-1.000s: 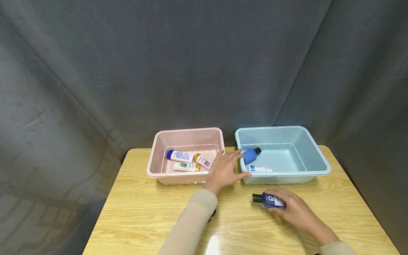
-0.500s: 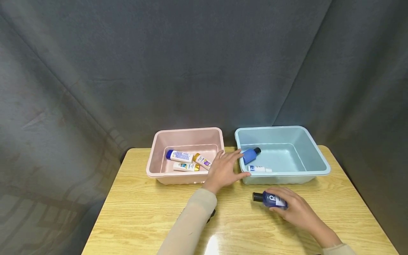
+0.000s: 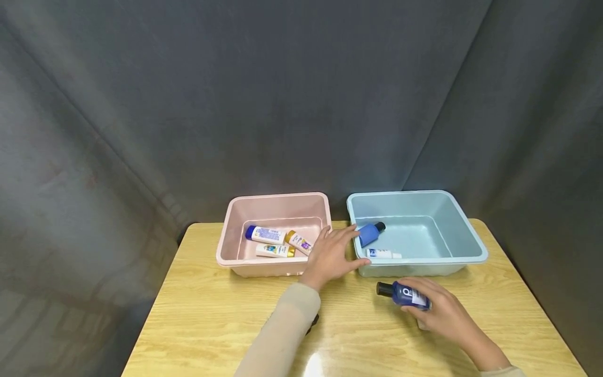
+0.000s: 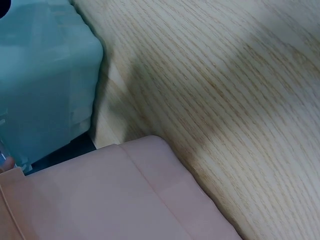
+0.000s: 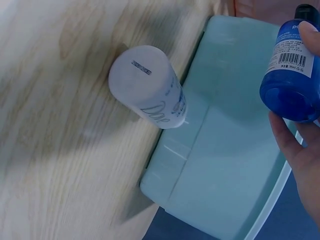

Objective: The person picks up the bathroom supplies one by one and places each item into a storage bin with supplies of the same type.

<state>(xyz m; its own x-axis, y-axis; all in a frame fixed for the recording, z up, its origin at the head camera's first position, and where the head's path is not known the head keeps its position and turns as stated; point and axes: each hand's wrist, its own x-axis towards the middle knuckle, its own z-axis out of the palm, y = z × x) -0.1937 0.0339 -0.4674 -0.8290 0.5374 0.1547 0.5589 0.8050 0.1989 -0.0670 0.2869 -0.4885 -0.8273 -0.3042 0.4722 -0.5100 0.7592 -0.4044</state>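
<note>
In the head view, my right hand (image 3: 435, 309) grips a dark blue bottle (image 3: 411, 296) by its sides, black cap pointing left, close over the table in front of the light blue bin (image 3: 424, 260). Its label and barcode face the right wrist camera. A white bottle (image 5: 147, 87) stands beside that bin in the right wrist view; in the head view my right hand mostly hides it. My left hand (image 3: 328, 259) reaches across between the two bins with fingers spread, fingertips and thumb right at the light blue bin's left rim. Nothing shows in its grasp.
The pink bin (image 3: 268, 263) holds a blue-capped tube (image 3: 266, 234), a white tube (image 3: 274, 251) and a gold-capped tube (image 3: 300, 242). Inside the light blue bin lie a blue bottle (image 3: 369, 234) and a small white tube (image 3: 381, 254). A grey curtain (image 3: 301, 104) hangs behind the table (image 3: 212, 319).
My right hand has shifted slightly right with the dark blue bottle, and part of the white bottle now shows beneath it. The left hand keeps its place; the head view has tilted slightly.
</note>
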